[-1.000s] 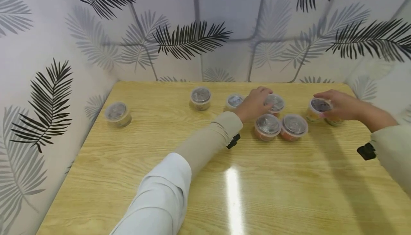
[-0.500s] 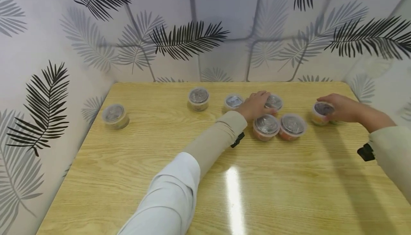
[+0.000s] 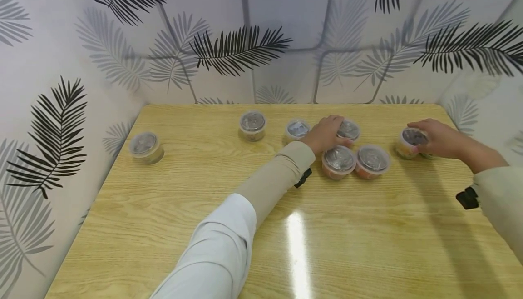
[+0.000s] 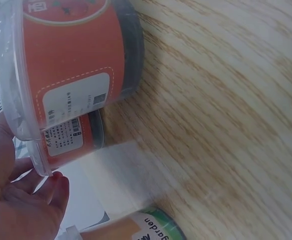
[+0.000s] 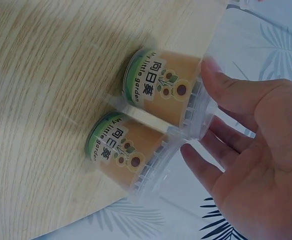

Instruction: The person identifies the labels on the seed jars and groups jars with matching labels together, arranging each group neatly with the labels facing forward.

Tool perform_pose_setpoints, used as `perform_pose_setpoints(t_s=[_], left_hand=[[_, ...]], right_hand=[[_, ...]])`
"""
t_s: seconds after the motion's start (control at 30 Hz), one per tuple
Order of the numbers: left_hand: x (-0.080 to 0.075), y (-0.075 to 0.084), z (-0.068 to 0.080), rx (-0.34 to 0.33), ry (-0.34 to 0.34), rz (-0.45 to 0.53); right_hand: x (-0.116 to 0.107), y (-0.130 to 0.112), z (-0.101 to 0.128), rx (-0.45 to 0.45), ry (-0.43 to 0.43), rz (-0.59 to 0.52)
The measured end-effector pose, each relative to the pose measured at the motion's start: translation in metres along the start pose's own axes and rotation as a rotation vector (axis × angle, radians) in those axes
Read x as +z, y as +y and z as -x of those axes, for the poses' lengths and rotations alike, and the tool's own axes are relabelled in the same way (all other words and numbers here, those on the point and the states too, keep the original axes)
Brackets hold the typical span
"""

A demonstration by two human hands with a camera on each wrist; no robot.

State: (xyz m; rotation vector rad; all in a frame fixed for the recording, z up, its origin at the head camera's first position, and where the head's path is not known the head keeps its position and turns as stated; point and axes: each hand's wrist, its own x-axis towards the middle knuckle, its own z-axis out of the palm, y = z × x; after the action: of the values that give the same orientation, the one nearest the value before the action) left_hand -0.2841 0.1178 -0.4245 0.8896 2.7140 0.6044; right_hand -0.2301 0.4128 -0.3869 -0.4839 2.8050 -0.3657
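My left hand (image 3: pixel 324 134) grips a round clear-lidded tub (image 3: pixel 348 131) by its rim, at the back of a cluster. In the left wrist view the left fingers (image 4: pixel 55 192) curl at that red-labelled tub's lid edge, partly hidden by a nearer red tub (image 4: pixel 75 55). Two red tubs (image 3: pixel 338 160) (image 3: pixel 372 160) stand in front of it. My right hand (image 3: pixel 443 139) holds an orange tub with a sunflower label (image 5: pixel 168 87), thumb and fingers around its lid. A matching sunflower tub (image 5: pixel 128 150) stands right beside it, mostly covered by the hand in the head view.
Another lidded tub (image 3: pixel 297 129) stands left of my left hand. Farther left are one tub (image 3: pixel 252 125) near the back edge and another (image 3: pixel 146 147) by the left edge. The wooden table (image 3: pixel 184 208) meets a leaf-patterned wall covering (image 3: pixel 282 81).
My right hand has shifted slightly right with the sunflower tub, closer to its neighbour. The left hand has come a little forward and lower around the back tub.
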Motion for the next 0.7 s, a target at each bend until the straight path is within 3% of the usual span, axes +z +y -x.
perform_pose_setpoints(t_s=[0.7], left_hand=[[0.0044,0.0013,-0.0039,-0.038,0.018,0.056]], right_hand=[[0.0061,0.0027,0.0019,0.034,-0.015,-0.077]])
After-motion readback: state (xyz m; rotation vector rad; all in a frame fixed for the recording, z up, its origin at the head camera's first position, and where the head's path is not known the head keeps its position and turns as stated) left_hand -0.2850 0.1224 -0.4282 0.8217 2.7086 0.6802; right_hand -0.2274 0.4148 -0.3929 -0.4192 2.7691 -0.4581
